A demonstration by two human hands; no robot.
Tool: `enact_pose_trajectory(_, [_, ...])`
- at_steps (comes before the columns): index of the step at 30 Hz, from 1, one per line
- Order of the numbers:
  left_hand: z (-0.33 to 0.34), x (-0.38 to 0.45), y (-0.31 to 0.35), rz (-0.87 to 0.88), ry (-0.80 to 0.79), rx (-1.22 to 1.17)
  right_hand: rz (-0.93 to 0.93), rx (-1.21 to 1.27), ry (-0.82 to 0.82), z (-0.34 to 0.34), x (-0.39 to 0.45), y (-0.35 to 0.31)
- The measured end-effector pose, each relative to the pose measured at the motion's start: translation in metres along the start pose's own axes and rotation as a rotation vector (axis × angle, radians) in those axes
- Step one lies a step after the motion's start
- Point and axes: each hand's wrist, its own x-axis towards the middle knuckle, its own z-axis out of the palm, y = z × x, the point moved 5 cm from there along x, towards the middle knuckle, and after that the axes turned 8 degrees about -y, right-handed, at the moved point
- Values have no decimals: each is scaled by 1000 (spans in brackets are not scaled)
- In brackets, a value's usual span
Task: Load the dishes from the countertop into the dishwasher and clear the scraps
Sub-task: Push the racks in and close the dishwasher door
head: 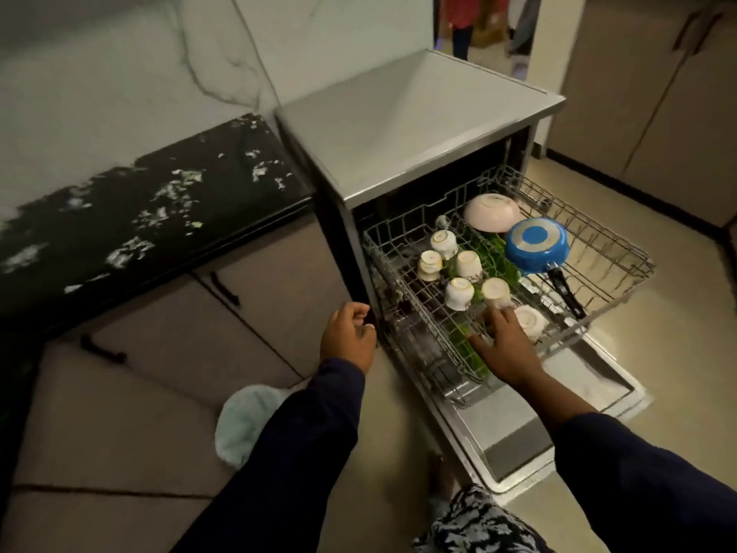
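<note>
The dishwasher [418, 125] stands open with its wire rack [622, 269] pulled out over the lowered door [518, 445]. Several white cups [458, 293] sit upside down in the rack, beside an upturned pink bowl [492, 212] and an upturned blue pan [536, 243] with a black handle. My right hand [504, 345] rests on the rack's near side, fingertips touching one inverted cup [496, 291], fingers spread. My left hand [349, 337] hovers loosely curled at the dishwasher's left front edge, holding nothing. The black countertop [119, 233] on the left carries scattered white scraps [171, 189].
Beige cabinet fronts with black handles [225, 289] sit under the countertop. A pale blue cloth [243, 421] lies near my left sleeve. My foot [440, 478] stands beside the door. Tall cabinets [658, 93] line the right wall; another person's legs [462, 29] show in the doorway.
</note>
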Motion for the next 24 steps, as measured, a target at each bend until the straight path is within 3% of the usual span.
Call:
enact_pose_trajectory(6, [-10,-37,22,10,5,56,-36,-22,-50,-25,-38,-11])
enact_pose_trajectory(10, [13,-47,39,41,-33,34,-6,-58,-62,-50,-46,-2])
enact_pose_trajectory(15, [67,-41,60,24,-120,33,67,87,6,-92,-34,37])
enact_pose_trajectory(20, [144,-20,80,-183,-145,-133,227,273,10,-136,6,110])
enact_pose_trajectory(24, [212,-8,90,-444,-86,-250,366,478,-103,-166,48,177])
